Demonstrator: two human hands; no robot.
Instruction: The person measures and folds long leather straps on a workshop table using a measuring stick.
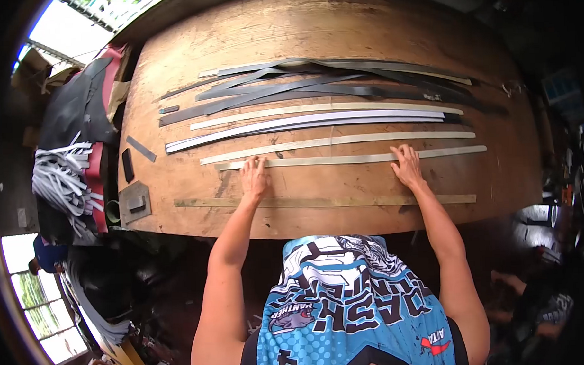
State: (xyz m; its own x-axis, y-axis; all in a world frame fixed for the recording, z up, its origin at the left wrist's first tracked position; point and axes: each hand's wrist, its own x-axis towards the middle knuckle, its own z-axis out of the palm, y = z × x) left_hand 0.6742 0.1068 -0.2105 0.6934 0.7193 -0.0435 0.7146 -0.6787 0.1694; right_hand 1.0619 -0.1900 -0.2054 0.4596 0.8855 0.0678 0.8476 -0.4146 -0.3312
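Note:
A long, narrow pale strip (330,160) lies across the wooden table in front of me. My left hand (254,178) grips it near its left end, fingers bent over it. Toward the right part of the same strip, my right hand (408,167) pinches it between thumb and curled fingers. Just beyond is another pale strip (342,141), nearly parallel. A thin greenish-brown strip (331,201) runs along the table nearer my body, passing below both hands.
Farther back lie white strips (303,123), another cream strip (328,108) and crossed dark grey strips (263,96). On the left are a phone-like black object (127,164), a small block on a plate (137,203) and a bundle of white strips (63,174). The table's front edge (274,237) is near me.

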